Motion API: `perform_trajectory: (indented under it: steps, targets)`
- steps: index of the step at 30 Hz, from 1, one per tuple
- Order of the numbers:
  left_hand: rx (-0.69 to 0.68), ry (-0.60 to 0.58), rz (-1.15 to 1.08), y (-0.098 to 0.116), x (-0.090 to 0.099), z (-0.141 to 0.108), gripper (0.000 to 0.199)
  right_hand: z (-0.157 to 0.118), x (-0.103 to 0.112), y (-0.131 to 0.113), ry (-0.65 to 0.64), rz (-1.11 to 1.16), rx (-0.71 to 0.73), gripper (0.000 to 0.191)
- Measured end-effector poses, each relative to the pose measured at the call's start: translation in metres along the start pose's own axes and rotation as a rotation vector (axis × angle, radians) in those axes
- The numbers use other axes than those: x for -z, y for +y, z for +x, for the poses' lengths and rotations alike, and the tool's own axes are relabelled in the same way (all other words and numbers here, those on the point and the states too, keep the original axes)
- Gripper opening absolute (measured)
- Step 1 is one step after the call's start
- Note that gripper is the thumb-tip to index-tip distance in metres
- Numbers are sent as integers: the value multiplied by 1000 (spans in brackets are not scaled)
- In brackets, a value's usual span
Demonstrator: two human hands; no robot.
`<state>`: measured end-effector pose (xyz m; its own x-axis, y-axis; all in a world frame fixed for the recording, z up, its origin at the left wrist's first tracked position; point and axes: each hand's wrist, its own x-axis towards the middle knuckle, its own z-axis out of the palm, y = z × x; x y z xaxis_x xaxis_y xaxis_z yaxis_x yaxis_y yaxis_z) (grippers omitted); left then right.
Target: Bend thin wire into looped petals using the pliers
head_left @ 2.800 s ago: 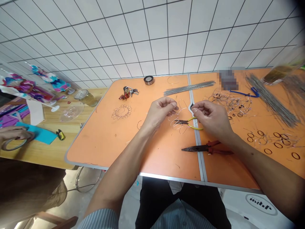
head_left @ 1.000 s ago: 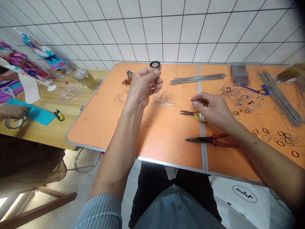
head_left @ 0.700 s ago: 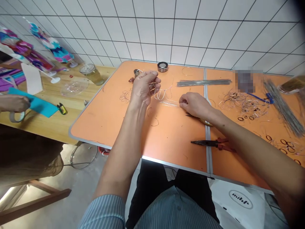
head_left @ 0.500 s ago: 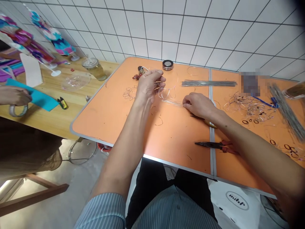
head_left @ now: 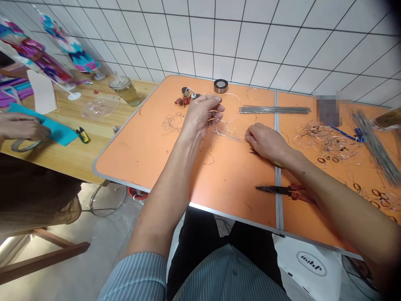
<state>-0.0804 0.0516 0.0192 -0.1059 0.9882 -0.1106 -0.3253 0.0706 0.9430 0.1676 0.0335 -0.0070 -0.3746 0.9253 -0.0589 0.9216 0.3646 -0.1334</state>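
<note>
My left hand (head_left: 205, 113), raised over the orange table, has its fingers curled in a pinch on a thin wire loop (head_left: 240, 102), which arcs out to its right. Below it, thin loose wires (head_left: 230, 136) lie on the table and run to the fingertips of my right hand (head_left: 265, 140). That hand is closed at their right end, its fingertips partly hidden. Under the right hand, a tool with a yellowish handle (head_left: 277, 164) is mostly covered. Red-handled pliers (head_left: 275, 190) lie nearer to me. A wire flower shape (head_left: 172, 121) rests left of my left hand.
Behind my hands are a wire bundle (head_left: 275, 110), a tape roll (head_left: 221, 86) and a dark-red ornament (head_left: 187, 98). Tangled wire (head_left: 328, 140) and another bundle (head_left: 380, 150) lie right. At the left wooden table (head_left: 109, 167), another person's hand (head_left: 25, 127) is near teal material (head_left: 61, 133).
My right hand has shifted slightly right. My left hand has moved a little right and the wire loop shows more fully. The other person's hand has moved right over the teal material.
</note>
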Motion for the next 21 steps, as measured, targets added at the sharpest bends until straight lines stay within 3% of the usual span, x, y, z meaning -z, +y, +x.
perform_trajectory:
  steps: [5, 12, 17, 21]
  targets:
    - [6, 25, 1, -2, -1, 0, 26, 3, 1, -3, -42, -39, 59, 22]
    - [3, 42, -1, -3, 2, 3, 23, 6, -15, -5, -54, -120, 46, 33]
    - [19, -1, 3, -1, 7, 7, 24, -3, -11, -2, -24, -71, -6, 25]
    - [55, -85, 54, 2, -2, -6, 21, -22, 2, 20, 88, 120, -110, 18]
